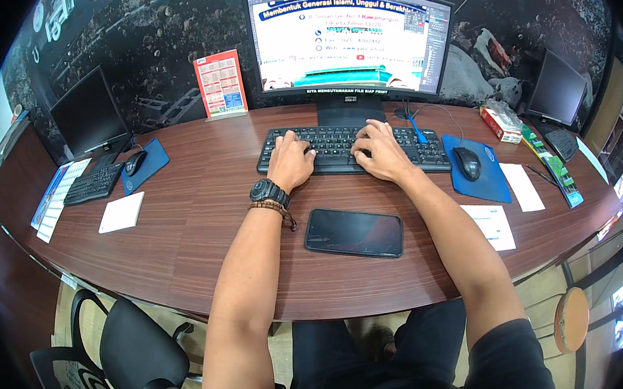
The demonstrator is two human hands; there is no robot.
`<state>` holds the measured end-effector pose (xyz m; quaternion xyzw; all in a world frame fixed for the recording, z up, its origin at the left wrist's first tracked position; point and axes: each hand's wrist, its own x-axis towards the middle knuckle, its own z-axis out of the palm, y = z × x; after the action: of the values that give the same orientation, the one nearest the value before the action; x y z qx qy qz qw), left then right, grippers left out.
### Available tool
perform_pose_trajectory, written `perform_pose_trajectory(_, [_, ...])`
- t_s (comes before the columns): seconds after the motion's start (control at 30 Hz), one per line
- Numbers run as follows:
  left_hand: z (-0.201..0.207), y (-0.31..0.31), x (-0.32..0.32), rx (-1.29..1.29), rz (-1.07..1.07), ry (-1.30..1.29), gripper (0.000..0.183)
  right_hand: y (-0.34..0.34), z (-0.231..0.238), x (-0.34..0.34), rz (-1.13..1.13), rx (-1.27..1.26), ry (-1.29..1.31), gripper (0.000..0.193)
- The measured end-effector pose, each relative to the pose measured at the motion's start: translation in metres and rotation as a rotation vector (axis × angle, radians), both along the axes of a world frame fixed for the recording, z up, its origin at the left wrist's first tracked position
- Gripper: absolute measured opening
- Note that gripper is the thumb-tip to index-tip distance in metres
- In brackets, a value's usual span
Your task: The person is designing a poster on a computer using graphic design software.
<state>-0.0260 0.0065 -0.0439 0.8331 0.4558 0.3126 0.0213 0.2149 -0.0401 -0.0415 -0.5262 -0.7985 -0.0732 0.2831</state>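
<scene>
Both my hands rest on a black keyboard (pixel 333 144) in front of a large monitor (pixel 351 41) that shows a page layout. On the left part of the keys lies my left hand (pixel 292 159), fingers bent and apart, holding nothing. A black watch (pixel 269 192) and a beaded bracelet (pixel 272 207) are on that wrist. My right hand (pixel 381 151) spreads its fingers over the keys right of the middle, also holding nothing. Between my forearms a black phone (pixel 354 233) lies flat on the wooden desk (pixel 199 167).
Right of the keyboard, a black mouse (pixel 468 163) sits on a blue mouse pad (pixel 480 181) near papers (pixel 523 186). A desk calendar (pixel 221 84) stands left of the monitor. Further left are another screen (pixel 90 109), keyboard (pixel 93 184) and white paper stack (pixel 122 212). An office chair (pixel 137 343) stands at lower left.
</scene>
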Motion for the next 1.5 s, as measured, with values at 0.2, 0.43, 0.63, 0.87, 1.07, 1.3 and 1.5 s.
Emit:
perform_pose_trajectory(0.2, [-0.003, 0.0, 0.002, 0.006, -0.022, -0.006, 0.032, -0.003, -0.002, 0.006, 0.008, 0.063, 0.106, 0.019])
perform_pose_trajectory(0.43, [-0.004, 0.001, 0.0, 0.03, -0.037, -0.042, 0.031, -0.003, -0.002, 0.014, -0.083, 0.011, 0.098, 0.022])
perform_pose_trajectory(0.63, [-0.005, 0.002, -0.001, 0.022, -0.041, -0.048, 0.032, -0.003, -0.001, 0.017, -0.297, -0.067, 0.001, 0.034])
perform_pose_trajectory(0.87, [-0.004, 0.001, -0.001, 0.022, -0.045, -0.039, 0.031, -0.004, 0.003, 0.02, -0.359, -0.192, -0.057, 0.042])
perform_pose_trajectory(1.07, [-0.006, 0.002, -0.002, 0.022, -0.025, -0.021, 0.031, -0.001, 0.002, 0.02, -0.35, -0.164, -0.074, 0.041])
perform_pose_trajectory(1.3, [-0.003, -0.005, 0.005, 0.098, 0.114, 0.0, 0.032, 0.007, -0.003, 0.022, -0.246, 0.095, 0.074, 0.026])
perform_pose_trajectory(1.5, [-0.003, 0.0, 0.001, 0.011, 0.185, -0.007, 0.03, 0.012, 0.0, 0.01, -0.182, 0.077, 0.155, 0.023])
